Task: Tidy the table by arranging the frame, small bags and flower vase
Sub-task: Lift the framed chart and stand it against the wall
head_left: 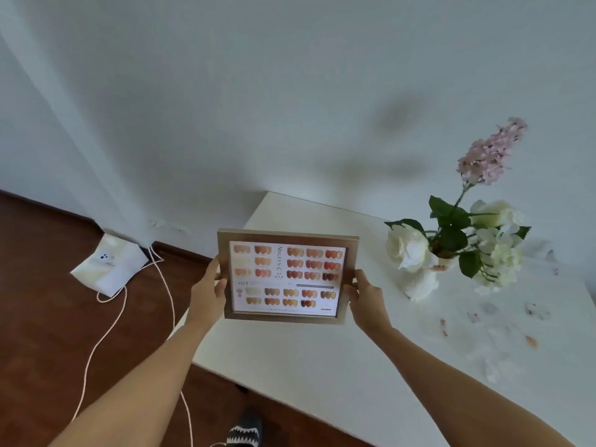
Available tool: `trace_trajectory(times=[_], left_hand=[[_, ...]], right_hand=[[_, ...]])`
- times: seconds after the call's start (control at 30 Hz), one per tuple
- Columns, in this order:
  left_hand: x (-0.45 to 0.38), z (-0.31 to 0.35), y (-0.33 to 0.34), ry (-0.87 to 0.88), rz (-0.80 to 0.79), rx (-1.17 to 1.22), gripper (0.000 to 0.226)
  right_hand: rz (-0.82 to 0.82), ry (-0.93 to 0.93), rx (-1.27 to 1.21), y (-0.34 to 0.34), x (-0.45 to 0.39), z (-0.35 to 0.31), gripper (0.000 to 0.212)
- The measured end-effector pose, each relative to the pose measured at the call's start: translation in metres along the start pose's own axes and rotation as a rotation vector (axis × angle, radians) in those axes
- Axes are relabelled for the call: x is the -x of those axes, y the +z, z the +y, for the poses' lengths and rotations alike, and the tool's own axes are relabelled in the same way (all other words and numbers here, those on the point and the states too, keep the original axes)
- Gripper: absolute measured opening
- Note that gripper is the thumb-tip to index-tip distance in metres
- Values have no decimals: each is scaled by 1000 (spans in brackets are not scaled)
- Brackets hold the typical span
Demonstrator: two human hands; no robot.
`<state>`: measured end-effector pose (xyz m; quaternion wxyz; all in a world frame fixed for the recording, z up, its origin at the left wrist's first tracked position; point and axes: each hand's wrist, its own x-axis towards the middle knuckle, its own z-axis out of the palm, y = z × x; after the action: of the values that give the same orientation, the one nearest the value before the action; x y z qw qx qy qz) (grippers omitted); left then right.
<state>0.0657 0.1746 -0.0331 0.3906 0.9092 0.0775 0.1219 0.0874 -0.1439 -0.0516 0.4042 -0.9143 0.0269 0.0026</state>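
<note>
Head view: left hand and right hand gripping frame by its side edges, holding it raised over table, left of vase.

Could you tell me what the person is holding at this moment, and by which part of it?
The frame, held up above the table by its two side edges: the left hand grips the left edge, the right hand the right edge.
</note>
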Motion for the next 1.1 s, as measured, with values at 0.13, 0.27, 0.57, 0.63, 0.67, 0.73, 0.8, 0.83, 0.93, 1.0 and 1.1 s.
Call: trace_trajectory(times=[0.13, 0.27, 0.57, 0.63, 0.67, 0.73, 0.8, 0.83, 0.93, 1.0, 1.1], left_hand=[[-75, -14, -1, 71, -56, 29, 50], [-143, -18, -1, 155, -119, 52, 48], [-258, -4, 31, 266, -198, 84, 47], [-276, -2, 45, 286, -186, 79, 47], [-283, -1, 52, 289, -181, 81, 47], [-296, 3, 64, 276, -179, 88, 48], [-310, 6, 76, 255, -179, 100, 47], [-318, 7, 82, 245, -179, 101, 46], [-339, 9, 96, 214, -180, 88, 40], [-352, 10, 103, 193, -173, 77, 39], [-369, 10, 112, 173, -167, 64, 39]], right_hand=[[83, 56, -24, 18, -50, -29, 24], [166, 153, -30, 28, -89, -54, 23], [350, 288, -17, 24, -163, -75, 24], [364, 299, -3, 20, -177, -73, 23], [369, 304, 3, 18, -184, -72, 22], [378, 313, 6, 15, -200, -69, 21], [389, 316, 4, 15, -216, -64, 18], [389, 318, 8, 15, -225, -62, 17], [375, 321, 14, 16, -253, -55, 15], [367, 317, 13, 18, -271, -52, 15], [360, 312, 11, 21, -294, -48, 14]])
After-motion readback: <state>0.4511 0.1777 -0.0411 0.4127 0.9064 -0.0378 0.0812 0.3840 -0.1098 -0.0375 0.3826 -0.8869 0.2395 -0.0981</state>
